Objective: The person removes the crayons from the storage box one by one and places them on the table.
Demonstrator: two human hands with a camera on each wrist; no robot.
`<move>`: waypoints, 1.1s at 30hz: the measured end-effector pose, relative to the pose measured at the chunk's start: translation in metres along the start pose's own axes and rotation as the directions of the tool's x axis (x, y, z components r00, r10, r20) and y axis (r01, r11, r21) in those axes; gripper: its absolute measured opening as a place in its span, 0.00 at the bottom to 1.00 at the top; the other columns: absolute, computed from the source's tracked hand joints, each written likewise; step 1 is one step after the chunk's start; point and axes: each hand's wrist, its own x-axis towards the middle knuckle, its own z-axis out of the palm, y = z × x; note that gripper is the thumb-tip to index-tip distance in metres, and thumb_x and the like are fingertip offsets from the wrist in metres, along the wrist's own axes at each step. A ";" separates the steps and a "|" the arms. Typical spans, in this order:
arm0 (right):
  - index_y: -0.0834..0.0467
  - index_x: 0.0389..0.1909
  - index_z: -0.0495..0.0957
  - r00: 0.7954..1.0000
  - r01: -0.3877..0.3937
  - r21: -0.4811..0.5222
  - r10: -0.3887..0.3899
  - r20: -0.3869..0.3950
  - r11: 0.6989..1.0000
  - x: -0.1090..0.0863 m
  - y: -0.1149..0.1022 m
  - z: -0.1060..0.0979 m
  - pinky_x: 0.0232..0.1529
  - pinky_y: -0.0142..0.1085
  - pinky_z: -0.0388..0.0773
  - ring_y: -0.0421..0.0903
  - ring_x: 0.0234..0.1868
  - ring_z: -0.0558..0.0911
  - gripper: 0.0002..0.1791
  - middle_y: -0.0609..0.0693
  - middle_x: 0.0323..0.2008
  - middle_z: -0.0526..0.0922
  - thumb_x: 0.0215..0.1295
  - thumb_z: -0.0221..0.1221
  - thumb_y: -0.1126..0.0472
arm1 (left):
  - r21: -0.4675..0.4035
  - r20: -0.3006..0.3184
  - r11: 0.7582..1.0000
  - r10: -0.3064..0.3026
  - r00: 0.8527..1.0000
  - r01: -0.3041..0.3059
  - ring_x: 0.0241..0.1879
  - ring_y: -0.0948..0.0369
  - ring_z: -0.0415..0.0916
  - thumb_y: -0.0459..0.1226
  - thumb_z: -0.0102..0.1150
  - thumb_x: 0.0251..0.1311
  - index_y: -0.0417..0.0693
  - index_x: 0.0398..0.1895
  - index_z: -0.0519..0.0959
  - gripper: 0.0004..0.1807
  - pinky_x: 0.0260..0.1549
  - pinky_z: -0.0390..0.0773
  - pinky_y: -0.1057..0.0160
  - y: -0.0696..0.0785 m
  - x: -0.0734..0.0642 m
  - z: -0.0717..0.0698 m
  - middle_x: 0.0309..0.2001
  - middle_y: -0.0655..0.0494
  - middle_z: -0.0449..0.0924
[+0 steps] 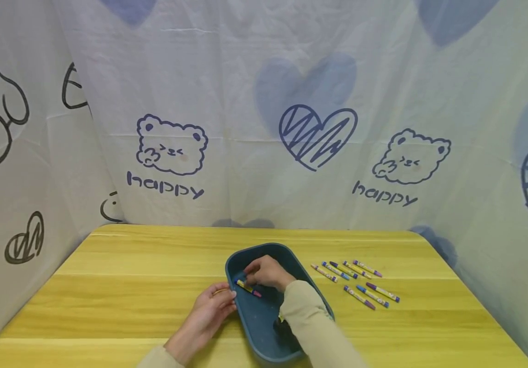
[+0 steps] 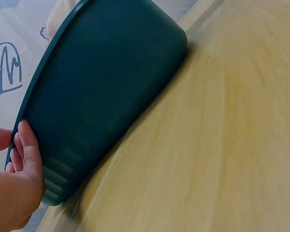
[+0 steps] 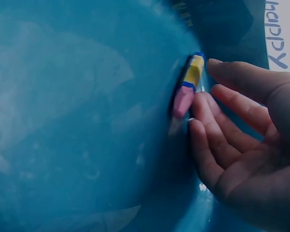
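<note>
A dark teal plastic bin (image 1: 264, 327) stands on the wooden table. My left hand (image 1: 209, 311) holds its left rim; in the left wrist view the thumb is at the rim and the fingers (image 2: 30, 150) lie along the outer wall. Inside the bin, against the left wall, lies an oil pastel (image 1: 247, 288) with a yellow wrapper, blue bands and a pink tip. My right hand (image 1: 268, 272) reaches into the bin beside it. In the right wrist view, its loosely bent fingers (image 3: 217, 135) are right at the pastel (image 3: 189, 84) without closing round it.
Several oil pastels (image 1: 346, 270) lie in a loose group on the table (image 1: 429, 337) right of the bin, with a few more (image 1: 372, 296) nearer me. A small yellow and dark item (image 1: 280, 318) in the bin is partly hidden by my right sleeve (image 1: 312, 312). A printed curtain (image 1: 245, 204) hangs behind.
</note>
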 end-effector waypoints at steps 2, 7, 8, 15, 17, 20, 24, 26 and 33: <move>0.67 0.40 0.83 1.000 0.002 -0.018 -0.002 -0.006 1.000 0.000 0.001 0.003 0.40 0.38 0.80 0.44 0.33 0.81 0.14 0.51 0.30 0.84 0.50 0.70 0.70 | -0.001 0.003 1.000 -0.002 1.000 0.002 0.31 0.65 0.73 0.26 0.49 0.64 0.35 0.49 0.62 0.13 0.36 0.77 0.68 0.000 0.000 0.000 0.33 0.55 0.74; 0.65 0.37 0.84 0.999 0.022 -0.081 -0.024 -0.025 0.997 0.001 0.000 0.008 0.37 0.35 0.79 0.42 0.32 0.79 0.15 0.49 0.30 0.83 0.45 0.73 0.69 | 0.000 -0.012 1.000 0.007 1.000 -0.007 0.30 0.65 0.73 0.25 0.48 0.63 0.34 0.49 0.62 0.13 0.35 0.77 0.68 0.001 0.000 0.000 0.32 0.55 0.73; 0.65 0.37 0.84 0.999 0.022 -0.087 -0.025 -0.028 0.996 0.001 0.000 0.008 0.36 0.34 0.79 0.42 0.32 0.79 0.15 0.49 0.30 0.83 0.45 0.74 0.69 | 0.000 -0.014 1.000 0.008 1.000 -0.008 0.30 0.65 0.73 0.25 0.48 0.63 0.34 0.49 0.62 0.13 0.35 0.77 0.68 0.001 0.000 0.000 0.32 0.55 0.72; 0.65 0.33 0.84 0.998 0.061 -0.098 -0.063 -0.017 0.993 0.001 0.003 0.010 0.28 0.30 0.76 0.38 0.25 0.76 0.11 0.47 0.25 0.81 0.46 0.72 0.72 | 0.006 -0.020 1.000 -0.006 1.000 0.006 0.30 0.64 0.73 0.25 0.48 0.64 0.35 0.49 0.62 0.12 0.35 0.77 0.68 0.000 0.000 0.001 0.32 0.54 0.72; 0.66 0.32 0.84 0.998 0.062 -0.072 -0.062 -0.002 0.995 0.000 0.003 0.011 0.23 0.29 0.74 0.38 0.20 0.73 0.09 0.47 0.23 0.78 0.48 0.69 0.73 | 0.010 -0.023 1.000 -0.011 1.000 0.011 0.30 0.64 0.73 0.26 0.49 0.65 0.35 0.49 0.62 0.12 0.34 0.77 0.68 0.000 0.000 0.001 0.32 0.54 0.72; 0.68 0.32 0.82 0.999 0.046 -0.033 -0.045 0.006 0.998 -0.001 0.002 0.012 0.17 0.28 0.69 0.39 0.15 0.70 0.08 0.46 0.20 0.75 0.49 0.67 0.75 | 0.014 -0.023 1.000 -0.015 1.000 0.015 0.30 0.64 0.73 0.26 0.49 0.65 0.36 0.49 0.62 0.12 0.34 0.77 0.68 0.000 0.001 0.001 0.33 0.54 0.72; 0.67 0.32 0.81 0.999 0.042 -0.031 -0.043 -0.009 0.999 -0.001 0.002 0.013 0.17 0.28 0.67 0.39 0.15 0.69 0.07 0.45 0.19 0.74 0.49 0.65 0.75 | 0.015 -0.023 1.000 -0.015 1.000 0.016 0.30 0.65 0.72 0.26 0.49 0.65 0.35 0.49 0.62 0.12 0.35 0.77 0.68 0.000 0.001 0.002 0.33 0.54 0.72; 0.67 0.31 0.82 0.999 0.042 -0.029 -0.042 -0.014 0.999 0.000 0.003 0.013 0.17 0.28 0.68 0.39 0.15 0.70 0.07 0.45 0.18 0.74 0.49 0.65 0.75 | 0.015 -0.026 1.000 -0.013 1.000 0.014 0.30 0.64 0.72 0.26 0.49 0.65 0.35 0.50 0.62 0.12 0.35 0.77 0.68 0.000 0.001 0.002 0.33 0.54 0.72; 0.66 0.31 0.83 0.999 0.016 -0.004 -0.016 -0.052 1.000 0.004 0.007 0.014 0.18 0.30 0.71 0.40 0.16 0.72 0.04 0.48 0.21 0.79 0.52 0.66 0.71 | 0.012 -0.022 1.000 -0.005 1.000 0.005 0.31 0.64 0.73 0.25 0.48 0.65 0.34 0.50 0.62 0.13 0.35 0.77 0.68 0.000 0.001 0.002 0.33 0.54 0.73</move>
